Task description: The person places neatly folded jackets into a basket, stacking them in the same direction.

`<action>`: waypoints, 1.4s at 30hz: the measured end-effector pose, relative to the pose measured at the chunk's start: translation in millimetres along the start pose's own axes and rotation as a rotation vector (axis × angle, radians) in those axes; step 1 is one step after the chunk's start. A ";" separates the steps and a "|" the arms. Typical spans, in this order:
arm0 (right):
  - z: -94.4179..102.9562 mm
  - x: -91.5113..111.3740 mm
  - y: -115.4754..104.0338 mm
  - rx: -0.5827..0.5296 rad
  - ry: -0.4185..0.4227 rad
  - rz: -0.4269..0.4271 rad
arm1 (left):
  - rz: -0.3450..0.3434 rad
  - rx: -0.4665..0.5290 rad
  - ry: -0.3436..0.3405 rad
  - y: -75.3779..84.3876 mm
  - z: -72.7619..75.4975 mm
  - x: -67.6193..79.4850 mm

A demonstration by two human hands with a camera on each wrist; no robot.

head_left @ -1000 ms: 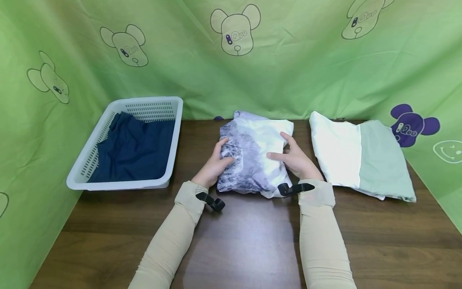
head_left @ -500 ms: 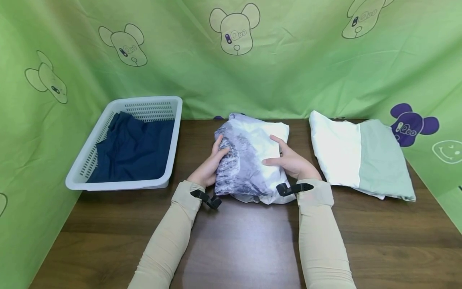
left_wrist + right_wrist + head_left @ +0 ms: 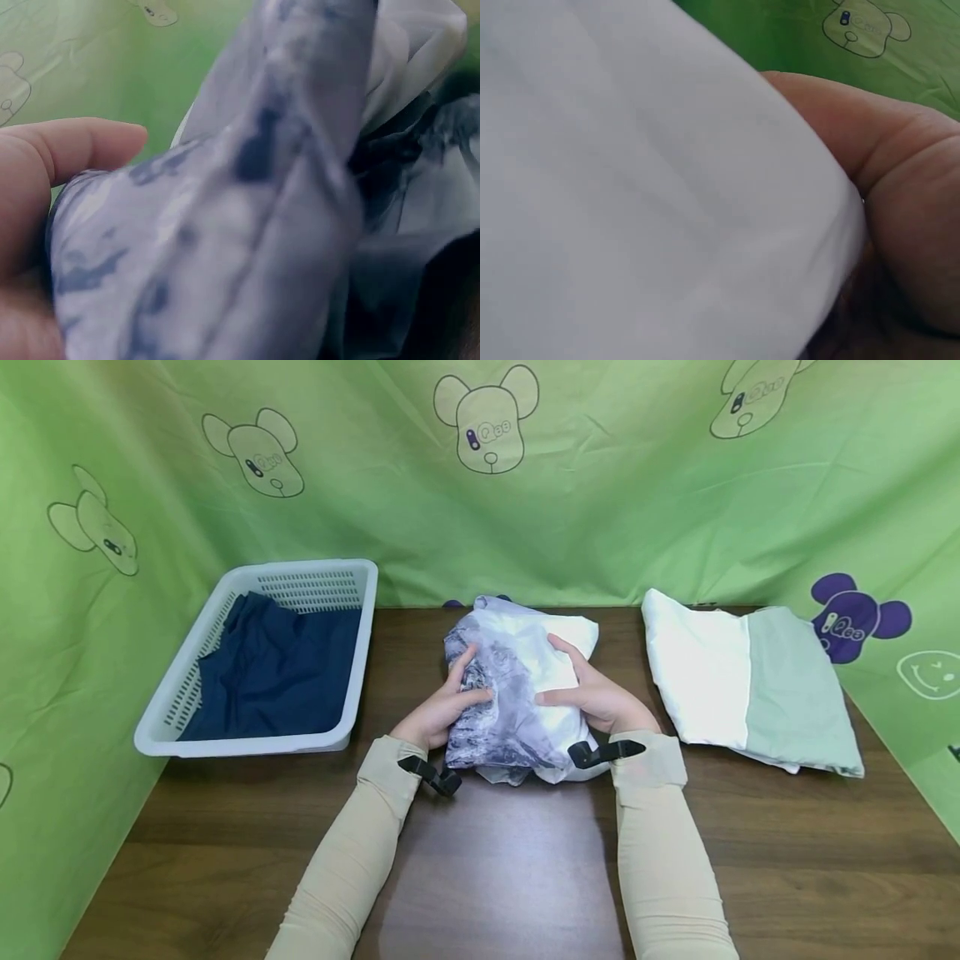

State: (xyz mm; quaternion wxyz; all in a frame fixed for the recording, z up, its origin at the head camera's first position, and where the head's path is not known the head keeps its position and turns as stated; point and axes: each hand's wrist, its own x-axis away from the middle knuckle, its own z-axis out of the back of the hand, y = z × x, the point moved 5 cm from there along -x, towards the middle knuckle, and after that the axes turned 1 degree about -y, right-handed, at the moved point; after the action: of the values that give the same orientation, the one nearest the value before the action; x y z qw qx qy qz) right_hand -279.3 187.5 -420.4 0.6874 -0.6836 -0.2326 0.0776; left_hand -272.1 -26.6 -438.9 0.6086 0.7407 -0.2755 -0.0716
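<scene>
A folded cloth piece (image 3: 513, 727), white with a purple-grey mottled print, lies at the middle of the table towards the back; its exact kind cannot be told. My left hand (image 3: 441, 708) grips its left side, thumb on top. On the opposite side my right hand (image 3: 600, 697) holds the white part, with its thumb also on top. Lower fingers of both hands are hidden by the cloth. Up close in the left wrist view, the printed fabric (image 3: 202, 255) bulges in folds beside the left hand (image 3: 45, 195). White fabric (image 3: 652, 187) fills most of the right wrist view, against the right hand (image 3: 907, 172).
A white plastic basket (image 3: 247, 746) with crumpled navy cloth (image 3: 288, 677) inside stands at the left. To the right lies a folded white and pale green cloth (image 3: 795, 693). Green printed curtains (image 3: 600, 527) hang behind and at both sides of the wooden table (image 3: 510, 868).
The printed cloth has shifted slightly left and towards me, with both hands following. Over the last half second the thumbs have come closer together on top of it.
</scene>
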 end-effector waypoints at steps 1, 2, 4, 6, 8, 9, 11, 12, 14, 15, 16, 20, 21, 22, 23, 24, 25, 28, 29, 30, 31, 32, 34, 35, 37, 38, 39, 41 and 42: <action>-1.2 0.1 0.0 -0.009 -0.004 -0.005 | -0.009 -0.010 0.001 0.4 -0.5 -0.1; -2.1 0.1 0.1 -0.016 -0.005 -0.012 | -0.014 -0.013 0.003 0.4 -0.9 -0.1; -3.8 -0.1 0.8 -0.022 -0.007 -0.023 | -0.022 -0.029 0.007 -0.7 -0.9 -0.9; -5.7 -0.8 1.9 -0.023 -0.015 -0.029 | -0.020 -0.054 0.017 -2.4 -0.5 -1.4; -7.0 -2.0 3.5 -0.032 -0.021 -0.033 | -0.023 -0.087 0.022 -4.1 0.1 -1.9; -7.5 -2.6 4.0 -0.036 -0.023 -0.033 | -0.028 -0.108 0.026 -4.7 0.4 -2.2; -8.6 -3.6 4.6 -0.050 -0.028 -0.029 | -0.043 -0.144 0.034 -4.4 0.7 -2.2; -9.0 -4.0 4.7 -0.054 -0.029 -0.023 | -0.055 -0.159 0.037 -4.0 1.0 -2.4; -10.1 -4.6 4.5 -0.062 -0.031 -0.016 | -0.072 -0.180 0.043 -3.1 1.8 -2.5; -10.5 -5.0 4.3 -0.062 -0.031 -0.011 | -0.077 -0.189 0.047 -2.4 2.2 -2.4; -11.1 -5.4 4.0 -0.062 -0.033 -0.005 | -0.082 -0.195 0.051 -1.8 2.8 -2.5; -13.0 -6.3 1.4 -0.063 -0.036 0.020 | -0.105 -0.202 0.061 2.2 5.5 -2.6; -13.6 -6.3 0.2 -0.060 -0.036 0.028 | -0.114 -0.202 0.061 3.8 5.8 -2.4; -14.1 -6.2 -1.1 -0.059 -0.034 0.036 | -0.121 -0.204 0.062 5.4 6.1 -2.1; -14.6 -6.0 -2.5 -0.056 -0.033 0.044 | -0.132 -0.207 0.062 7.2 6.4 -1.7; -15.1 -5.7 -3.9 -0.049 -0.032 0.052 | -0.140 -0.210 0.063 9.0 6.6 -1.3; -15.9 -5.4 -5.5 -0.045 -0.031 0.061 | -0.149 -0.217 0.064 10.9 6.7 -0.8; -18.1 -4.5 -10.5 -0.035 -0.025 0.079 | -0.176 -0.237 0.068 17.5 6.9 1.3; -19.1 -4.3 -12.2 -0.037 -0.024 0.084 | -0.185 -0.245 0.070 19.8 6.9 2.2; -20.0 -3.7 -14.3 -0.033 -0.021 0.088 | -0.191 -0.247 0.072 22.0 6.8 3.1; -20.7 -3.2 -16.2 -0.032 -0.017 0.091 | -0.198 -0.250 0.073 24.3 6.5 4.1; -21.3 -2.8 -18.0 -0.029 -0.012 0.094 | -0.205 -0.248 0.074 26.5 6.2 5.0; -22.4 -2.3 -21.6 -0.017 -0.004 0.108 | -0.218 -0.247 0.078 30.8 5.3 6.9; -23.0 -2.0 -23.3 -0.013 0.000 0.116 | -0.223 -0.244 0.081 32.8 4.9 7.9; -23.9 -1.8 -26.2 0.004 0.012 0.134 | -0.232 -0.241 0.089 36.4 4.2 9.5; -24.4 -1.7 -27.7 0.009 0.016 0.145 | -0.240 -0.245 0.094 38.4 3.9 10.3; -25.1 -1.6 -29.1 0.012 0.020 0.156 | -0.245 -0.250 0.099 40.4 3.5 11.3; -26.7 -1.1 -31.8 0.008 0.025 0.175 | -0.254 -0.259 0.111 44.0 2.6 13.5; -27.5 -0.7 -33.2 0.008 0.028 0.185 | -0.259 -0.266 0.114 45.9 1.9 14.8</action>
State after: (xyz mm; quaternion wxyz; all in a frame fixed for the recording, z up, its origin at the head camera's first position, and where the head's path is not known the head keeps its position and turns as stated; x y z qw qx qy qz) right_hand -275.2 160.6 -387.0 0.6831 -0.7005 -0.1587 0.1322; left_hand -275.2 -40.5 -392.8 0.7012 0.6860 -0.1310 -0.1430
